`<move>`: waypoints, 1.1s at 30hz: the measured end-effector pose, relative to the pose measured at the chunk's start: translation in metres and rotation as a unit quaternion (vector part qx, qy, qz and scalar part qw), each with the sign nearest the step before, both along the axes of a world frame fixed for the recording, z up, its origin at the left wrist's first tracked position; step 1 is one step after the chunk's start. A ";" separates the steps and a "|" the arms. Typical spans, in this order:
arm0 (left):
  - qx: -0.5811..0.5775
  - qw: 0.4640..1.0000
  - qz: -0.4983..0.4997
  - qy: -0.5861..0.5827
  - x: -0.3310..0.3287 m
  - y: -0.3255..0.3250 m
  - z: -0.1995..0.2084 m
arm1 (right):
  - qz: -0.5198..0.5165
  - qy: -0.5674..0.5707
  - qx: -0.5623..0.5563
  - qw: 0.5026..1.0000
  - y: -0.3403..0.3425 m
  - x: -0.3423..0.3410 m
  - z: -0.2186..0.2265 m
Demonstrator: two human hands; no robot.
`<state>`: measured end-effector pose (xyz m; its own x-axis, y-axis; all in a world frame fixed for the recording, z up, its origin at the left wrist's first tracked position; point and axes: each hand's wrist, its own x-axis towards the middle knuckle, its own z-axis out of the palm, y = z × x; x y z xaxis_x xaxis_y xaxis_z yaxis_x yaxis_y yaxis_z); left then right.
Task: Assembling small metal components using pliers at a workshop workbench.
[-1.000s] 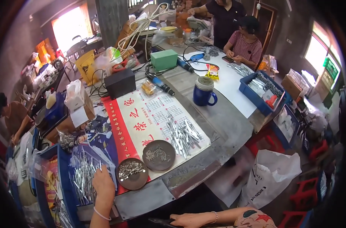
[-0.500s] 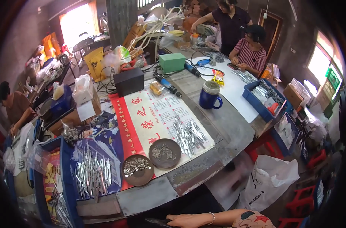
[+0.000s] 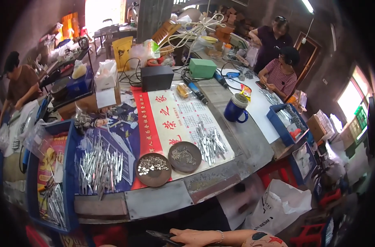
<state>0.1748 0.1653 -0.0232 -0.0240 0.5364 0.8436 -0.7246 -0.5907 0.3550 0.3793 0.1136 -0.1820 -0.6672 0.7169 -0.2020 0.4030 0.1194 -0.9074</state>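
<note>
At the lower edge, my right hand (image 3: 191, 237) is closed around dark pliers (image 3: 162, 236), whose jaws point left. A beaded bracelet circles that wrist, below the bench's near edge. My left hand is not in view. Nearest on the bench are two round brown dishes: the left dish (image 3: 153, 179) holds small shiny metal discs, the right dish (image 3: 186, 165) tiny metal parts. A pile of slim silver metal pieces (image 3: 211, 143) lies right of them on a red and white calendar sheet (image 3: 148, 119). Another silver pile (image 3: 101, 168) lies to the left on a blue poster.
A blue bin (image 3: 71, 181) with silver pieces stands at left, another blue bin (image 3: 284, 128) at right. A blue mug (image 3: 235, 109), black box (image 3: 156, 79), green box (image 3: 202, 68) and corded tools (image 3: 195, 91) sit farther back. A white sack (image 3: 278, 203) stands below. Three people work nearby.
The view has shifted, and the bench things sit farther right in it. My right hand shows a little farther left, with more of the pliers visible. The standing person's outstretched arm has drawn in.
</note>
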 end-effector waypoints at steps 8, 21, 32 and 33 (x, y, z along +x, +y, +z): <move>-0.001 0.992 0.089 0.091 0.009 0.026 -0.044 | 0.012 -0.040 -0.045 0.998 -0.003 -0.012 -0.016; 0.063 0.853 0.324 0.404 -0.018 0.064 -0.073 | 0.058 -0.015 -0.076 0.995 0.012 0.006 -0.048; -0.015 0.547 0.408 0.730 0.009 0.185 -0.183 | 0.036 -0.009 -0.020 0.999 0.015 0.021 -0.046; -0.013 0.478 0.412 0.775 0.019 0.189 -0.187 | 0.027 -0.011 -0.021 0.999 0.012 0.022 -0.046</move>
<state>0.1934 0.3542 -0.2104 0.4077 0.8945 0.1832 0.8970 -0.4299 0.1031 0.4018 0.1251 -0.2283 -0.6998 0.6705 -0.2462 0.4172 0.1040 -0.9029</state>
